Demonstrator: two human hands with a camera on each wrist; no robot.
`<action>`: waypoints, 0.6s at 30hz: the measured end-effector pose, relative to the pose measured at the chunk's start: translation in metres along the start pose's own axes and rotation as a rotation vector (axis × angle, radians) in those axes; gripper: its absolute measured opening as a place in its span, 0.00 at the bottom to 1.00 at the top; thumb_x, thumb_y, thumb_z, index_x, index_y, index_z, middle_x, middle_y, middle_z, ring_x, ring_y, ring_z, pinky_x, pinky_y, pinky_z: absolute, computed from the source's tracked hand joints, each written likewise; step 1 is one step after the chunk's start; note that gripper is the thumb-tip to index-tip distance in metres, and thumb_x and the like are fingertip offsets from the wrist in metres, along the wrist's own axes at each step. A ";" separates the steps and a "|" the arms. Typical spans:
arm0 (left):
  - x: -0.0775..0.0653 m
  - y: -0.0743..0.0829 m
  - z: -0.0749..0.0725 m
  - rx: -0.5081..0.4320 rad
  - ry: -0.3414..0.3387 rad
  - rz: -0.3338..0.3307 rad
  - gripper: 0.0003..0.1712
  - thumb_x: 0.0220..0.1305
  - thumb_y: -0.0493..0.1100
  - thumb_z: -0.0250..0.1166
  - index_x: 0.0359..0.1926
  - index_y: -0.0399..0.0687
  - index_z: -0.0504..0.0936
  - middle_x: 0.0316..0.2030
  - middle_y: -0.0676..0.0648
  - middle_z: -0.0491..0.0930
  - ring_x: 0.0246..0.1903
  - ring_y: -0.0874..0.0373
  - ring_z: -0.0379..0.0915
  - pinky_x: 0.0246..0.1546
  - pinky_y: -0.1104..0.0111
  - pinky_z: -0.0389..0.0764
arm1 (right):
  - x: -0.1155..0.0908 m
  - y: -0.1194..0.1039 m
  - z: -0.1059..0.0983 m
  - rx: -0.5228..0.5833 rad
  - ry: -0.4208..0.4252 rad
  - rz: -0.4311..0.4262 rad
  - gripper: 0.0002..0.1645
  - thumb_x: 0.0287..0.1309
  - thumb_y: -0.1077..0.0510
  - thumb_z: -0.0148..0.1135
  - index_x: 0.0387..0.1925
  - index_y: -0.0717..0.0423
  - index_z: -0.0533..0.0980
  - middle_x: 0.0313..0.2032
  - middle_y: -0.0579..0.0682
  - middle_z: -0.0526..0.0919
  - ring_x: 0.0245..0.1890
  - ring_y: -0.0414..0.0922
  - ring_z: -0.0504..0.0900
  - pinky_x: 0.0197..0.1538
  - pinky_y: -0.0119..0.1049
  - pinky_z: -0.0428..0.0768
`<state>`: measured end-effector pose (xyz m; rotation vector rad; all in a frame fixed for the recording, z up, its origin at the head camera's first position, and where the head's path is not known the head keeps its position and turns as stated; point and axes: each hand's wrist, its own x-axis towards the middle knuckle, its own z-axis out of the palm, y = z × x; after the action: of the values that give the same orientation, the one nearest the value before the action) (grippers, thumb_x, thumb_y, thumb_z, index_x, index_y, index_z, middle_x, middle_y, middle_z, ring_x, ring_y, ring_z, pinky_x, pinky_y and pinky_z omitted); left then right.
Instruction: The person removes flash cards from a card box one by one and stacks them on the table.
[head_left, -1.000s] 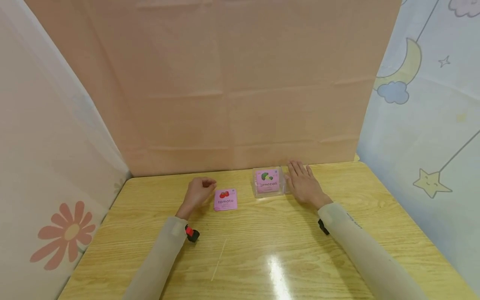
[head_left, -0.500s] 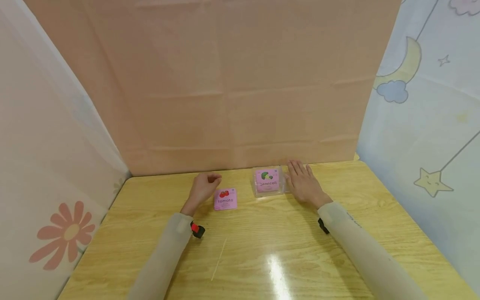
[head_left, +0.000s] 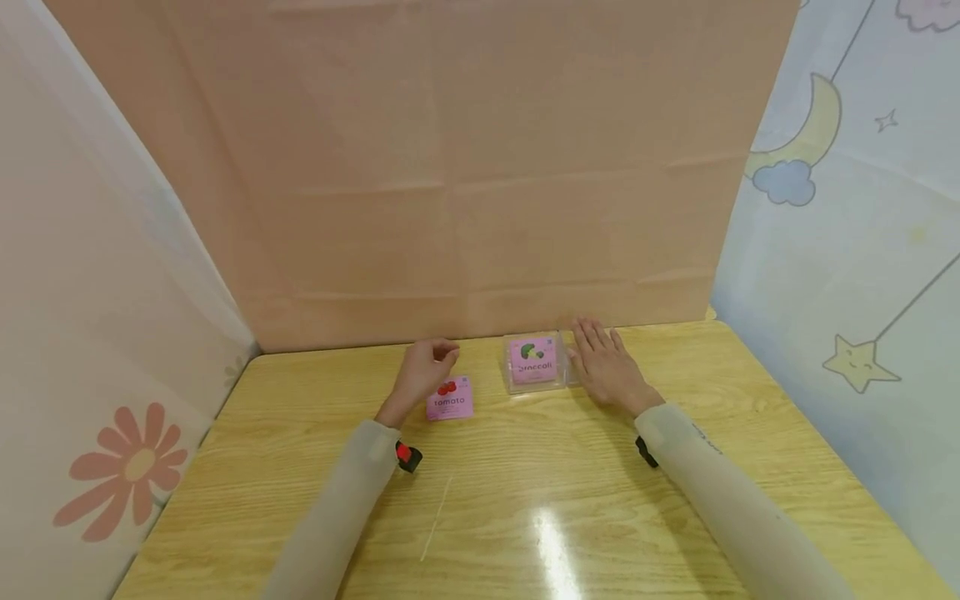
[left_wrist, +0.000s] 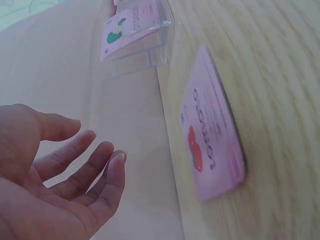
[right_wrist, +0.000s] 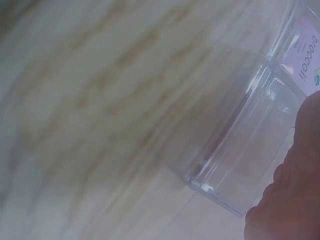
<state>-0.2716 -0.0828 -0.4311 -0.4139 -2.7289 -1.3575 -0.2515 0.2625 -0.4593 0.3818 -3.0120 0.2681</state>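
Left hand: the left hand [head_left: 426, 369] hangs just above the desk [head_left: 525, 500], right beside the upper left corner of the tomato card [head_left: 449, 401]. Its fingers [left_wrist: 95, 165] are loosely curled and grasp nothing; the left wrist view shows an empty palm with a gap between fingertips and card.

Right hand: the right hand [head_left: 609, 367] lies palm down on the desk, fingers straight and released, its inner edge against or just beside the right wall of the clear box [head_left: 535, 365]. Whether it actually presses the wall cannot be told.

Tomato card: a pink card with a red tomato picture and the word "tomato", lying flat and face up on the desk, left of the clear box and apart from it.

Clear box: a small see-through holder near the back edge of the desk, close to the peach backdrop [head_left: 450, 167]. A pink broccoli card [head_left: 533, 358] sits in it, face up.

Progress: judging from how things lie, one card is in the box and one lies loose outside it. The loose card is not yet grasped or lifted; the left hand is only near it. The box looks steadied by the right hand.

Surroundings: a white curtain with a flower print [head_left: 127, 467] stands to the left, a blue one with moon and stars [head_left: 855, 250] to the right.
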 end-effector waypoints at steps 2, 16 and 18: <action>0.001 0.004 0.003 0.009 -0.003 0.024 0.15 0.75 0.43 0.64 0.54 0.39 0.88 0.49 0.41 0.89 0.50 0.47 0.85 0.52 0.54 0.88 | -0.001 0.001 0.000 -0.010 -0.002 -0.003 0.40 0.86 0.44 0.29 0.84 0.64 0.40 0.85 0.64 0.40 0.85 0.65 0.41 0.84 0.67 0.40; -0.001 0.021 0.008 0.023 -0.037 0.084 0.15 0.76 0.42 0.63 0.56 0.39 0.87 0.50 0.41 0.89 0.50 0.48 0.85 0.51 0.55 0.89 | 0.008 -0.007 -0.003 -0.020 -0.005 0.005 0.44 0.85 0.39 0.25 0.83 0.65 0.36 0.85 0.63 0.32 0.85 0.64 0.35 0.83 0.69 0.40; 0.000 0.021 0.010 0.023 -0.053 0.088 0.16 0.76 0.42 0.63 0.56 0.38 0.87 0.50 0.41 0.89 0.50 0.48 0.85 0.51 0.57 0.89 | 0.009 -0.008 -0.003 -0.011 -0.004 0.012 0.44 0.85 0.39 0.26 0.84 0.64 0.36 0.85 0.63 0.32 0.85 0.64 0.36 0.83 0.70 0.40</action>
<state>-0.2648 -0.0629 -0.4205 -0.5694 -2.7294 -1.3102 -0.2582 0.2530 -0.4538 0.3638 -3.0191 0.2523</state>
